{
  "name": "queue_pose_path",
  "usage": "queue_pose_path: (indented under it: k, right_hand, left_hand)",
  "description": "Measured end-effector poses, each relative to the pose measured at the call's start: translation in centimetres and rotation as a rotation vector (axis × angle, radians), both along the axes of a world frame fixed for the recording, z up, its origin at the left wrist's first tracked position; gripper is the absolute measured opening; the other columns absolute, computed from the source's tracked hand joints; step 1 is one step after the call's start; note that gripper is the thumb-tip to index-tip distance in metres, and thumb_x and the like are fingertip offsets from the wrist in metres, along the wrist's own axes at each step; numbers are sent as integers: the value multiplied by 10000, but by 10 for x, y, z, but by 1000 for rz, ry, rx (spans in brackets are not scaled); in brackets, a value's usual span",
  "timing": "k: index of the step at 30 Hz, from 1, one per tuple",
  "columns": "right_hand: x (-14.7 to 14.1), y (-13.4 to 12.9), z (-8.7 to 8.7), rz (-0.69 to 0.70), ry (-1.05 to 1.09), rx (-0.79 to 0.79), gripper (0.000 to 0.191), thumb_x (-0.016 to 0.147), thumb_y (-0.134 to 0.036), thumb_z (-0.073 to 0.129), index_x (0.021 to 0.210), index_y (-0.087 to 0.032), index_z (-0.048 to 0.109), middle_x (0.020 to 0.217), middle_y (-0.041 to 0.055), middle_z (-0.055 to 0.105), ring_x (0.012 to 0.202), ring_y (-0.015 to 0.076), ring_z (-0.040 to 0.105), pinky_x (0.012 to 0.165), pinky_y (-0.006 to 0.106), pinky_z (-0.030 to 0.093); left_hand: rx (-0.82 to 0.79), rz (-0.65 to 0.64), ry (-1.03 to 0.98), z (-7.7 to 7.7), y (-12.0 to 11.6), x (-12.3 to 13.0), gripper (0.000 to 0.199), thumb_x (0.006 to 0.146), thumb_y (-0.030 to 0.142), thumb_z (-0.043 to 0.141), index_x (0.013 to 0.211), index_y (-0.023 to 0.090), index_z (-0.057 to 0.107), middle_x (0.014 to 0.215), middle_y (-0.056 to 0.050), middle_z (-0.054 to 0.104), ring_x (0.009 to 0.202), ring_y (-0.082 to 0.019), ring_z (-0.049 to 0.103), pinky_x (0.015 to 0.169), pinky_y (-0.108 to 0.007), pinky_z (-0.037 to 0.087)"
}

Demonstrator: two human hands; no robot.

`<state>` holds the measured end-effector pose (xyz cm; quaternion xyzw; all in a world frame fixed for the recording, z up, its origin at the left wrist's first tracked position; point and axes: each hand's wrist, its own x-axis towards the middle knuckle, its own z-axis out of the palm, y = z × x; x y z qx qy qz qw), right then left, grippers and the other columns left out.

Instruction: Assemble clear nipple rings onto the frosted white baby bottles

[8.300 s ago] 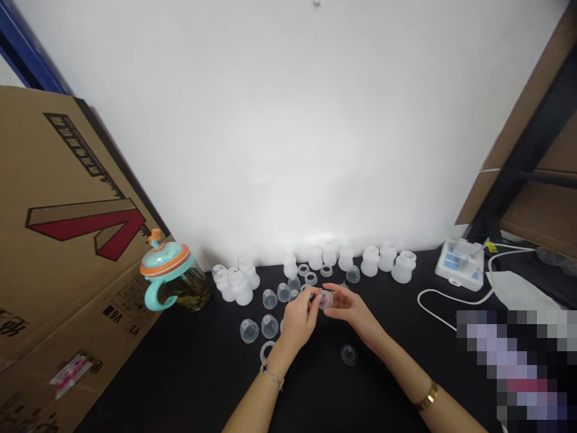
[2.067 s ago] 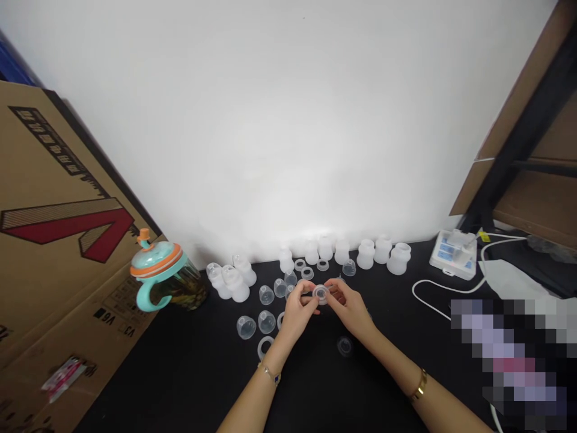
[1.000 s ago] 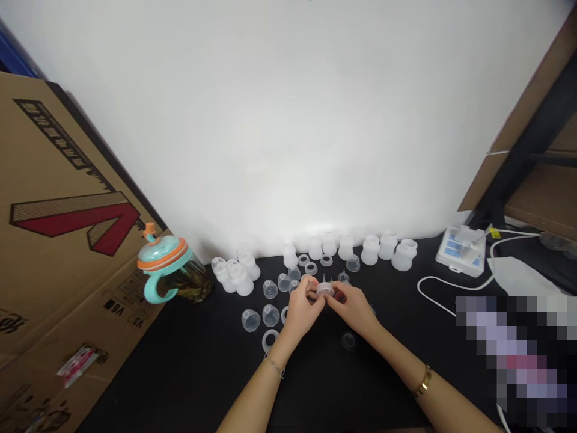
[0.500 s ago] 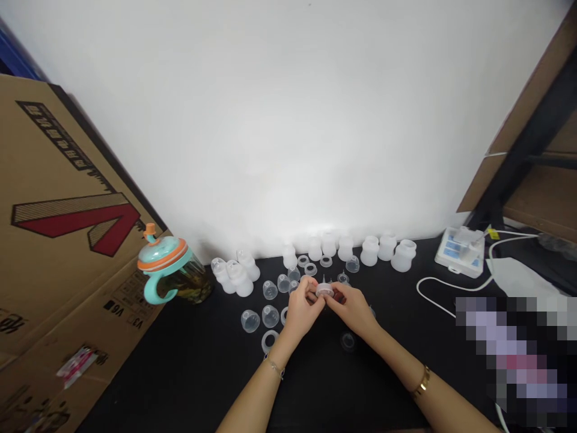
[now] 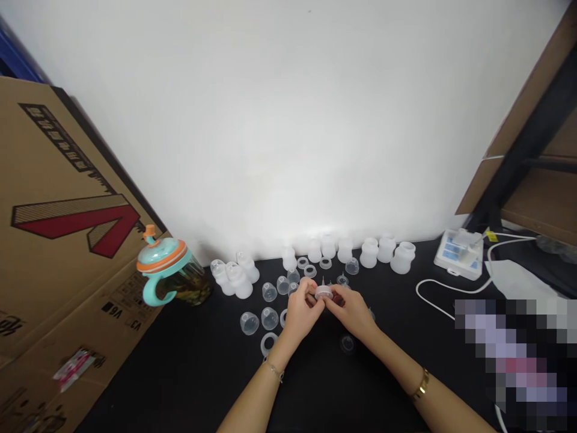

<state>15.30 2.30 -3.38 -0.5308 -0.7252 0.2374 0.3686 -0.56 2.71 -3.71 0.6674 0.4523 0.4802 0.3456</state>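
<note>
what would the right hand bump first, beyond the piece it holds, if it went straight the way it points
Probably the left hand, gripping the small clear piece from the opposite side; depth is hard to judge.

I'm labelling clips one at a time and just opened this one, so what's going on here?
Someone's left hand and right hand pinch a translucent collar ring between them, with a pointed tip standing up from it. It is held above a black table. Open-necked white bottles line the wall side, and capped bottles are grouped at the left. Clear domed caps and loose rings lie around the left hand.
</note>
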Motion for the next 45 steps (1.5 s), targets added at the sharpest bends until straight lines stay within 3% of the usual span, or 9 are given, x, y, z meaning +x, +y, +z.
queue_pose_path:
  k: [11,45]
  right_hand:
    - [0,0,-1,-2,-6,7,182,888,-342,548,820,-221,666,677,-8,653,638,173,594,575,245,381]
    - [-1,0,-1,9,7,15,232,914,-382,532,827,-212,664,667,-11,644,622,165,586,556,239,377]
  left_hand:
    - [-4,-2,22,6,-3,-1,121,815,206,586,903,214,503,721,52,559,544,-94,486,514,-201,381]
    - [-17,6,2,6,-1,-1,119,797,224,590,884,209,511,700,60,535,499,-80,436,480,-190,336]
